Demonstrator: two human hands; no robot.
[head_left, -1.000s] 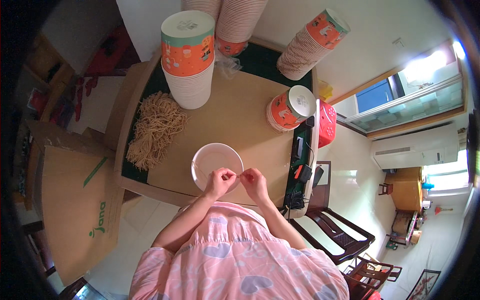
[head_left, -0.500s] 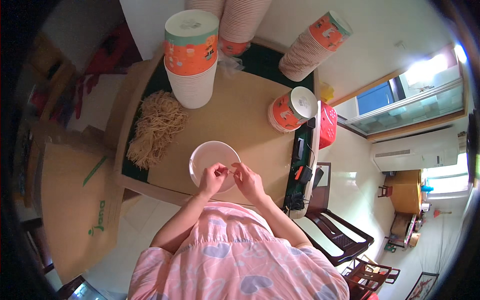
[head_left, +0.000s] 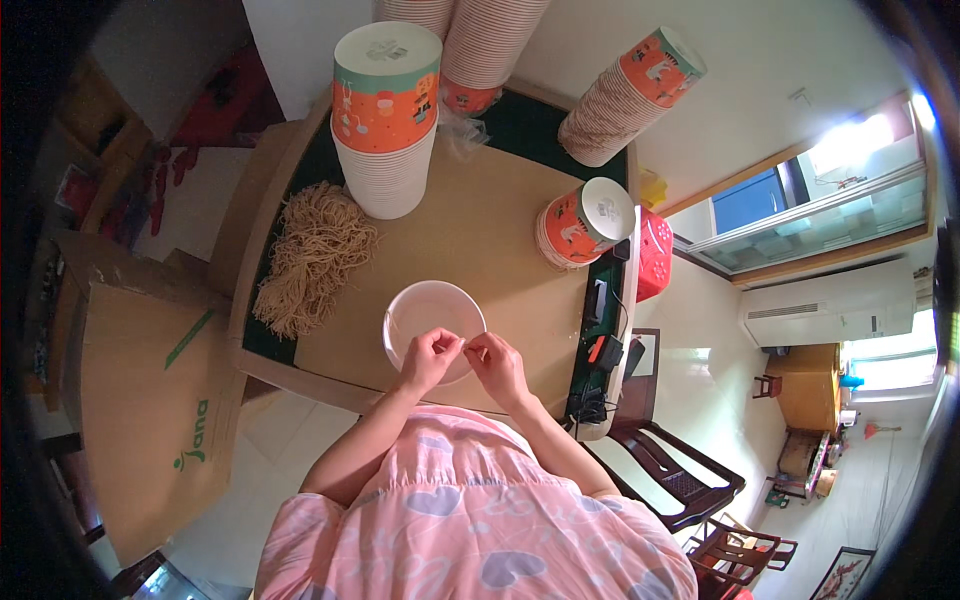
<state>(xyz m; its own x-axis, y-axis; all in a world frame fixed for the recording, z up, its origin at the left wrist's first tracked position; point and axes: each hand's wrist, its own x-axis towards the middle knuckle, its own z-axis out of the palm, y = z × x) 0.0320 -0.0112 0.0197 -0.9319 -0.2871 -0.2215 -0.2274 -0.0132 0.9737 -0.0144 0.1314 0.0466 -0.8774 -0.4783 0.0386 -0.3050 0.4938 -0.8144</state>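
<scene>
A white paper bucket (head_left: 407,306) stands with its mouth up at the near edge of the table, in front of me. Over its near rim, my left hand (head_left: 430,358) and my right hand (head_left: 497,368) meet, fingertips nearly touching. Both are pinched on a thin pale cord, mostly hidden by the fingers. A thin strand also seems to run down inside the bucket's left wall. To the left lies a heap of loose beige cords (head_left: 318,258).
Behind the heap rises an upside-down stack of orange-and-green printed paper buckets (head_left: 385,120). A shorter stack (head_left: 585,222) is at the right, with taller stacks (head_left: 632,97) farther back. Black chargers and cables (head_left: 598,350) line the right edge. A cardboard box (head_left: 150,400) stands left of the table.
My hands have drawn closer together and their fingertips now nearly meet. The bucket appears shifted very slightly to the right in the picture, along with small camera movement.
</scene>
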